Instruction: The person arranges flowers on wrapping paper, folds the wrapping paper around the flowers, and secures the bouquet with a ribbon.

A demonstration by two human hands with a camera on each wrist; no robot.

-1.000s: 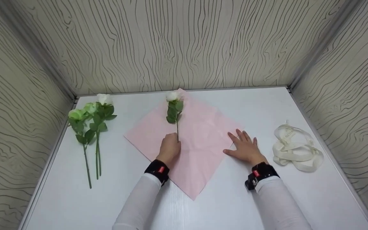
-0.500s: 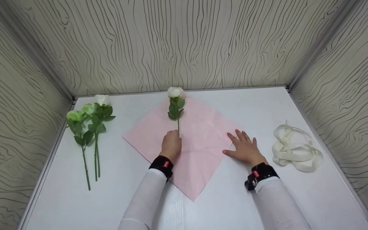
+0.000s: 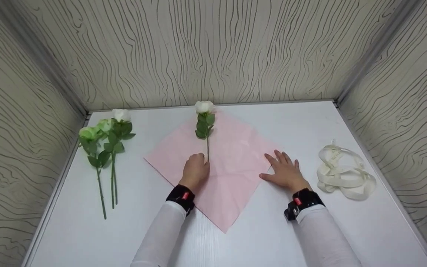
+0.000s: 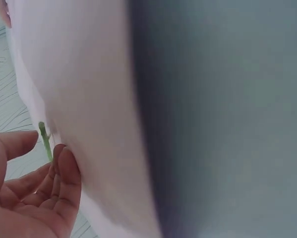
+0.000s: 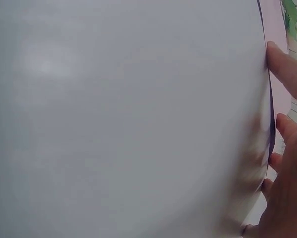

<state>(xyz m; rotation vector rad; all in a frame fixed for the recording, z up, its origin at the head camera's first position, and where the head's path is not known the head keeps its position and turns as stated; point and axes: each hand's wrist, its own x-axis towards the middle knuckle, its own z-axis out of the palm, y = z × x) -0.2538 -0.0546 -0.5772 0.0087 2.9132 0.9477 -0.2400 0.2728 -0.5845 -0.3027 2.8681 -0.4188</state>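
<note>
White rose (image 3: 203, 124) shifted up pink paper (image 3: 239, 155), left hand (image 3: 195, 170) loose at stem (image 4: 45, 145), right hand (image 3: 284, 173) splayed, ribbon (image 3: 337, 180) lettering illegible.

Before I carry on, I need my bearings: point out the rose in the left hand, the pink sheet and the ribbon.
Rose (image 3: 202, 128): head view, on its leaves.
Pink sheet (image 3: 234, 154): head view, on its bare middle.
Ribbon (image 3: 339, 180): head view, on a lower loop.
</note>
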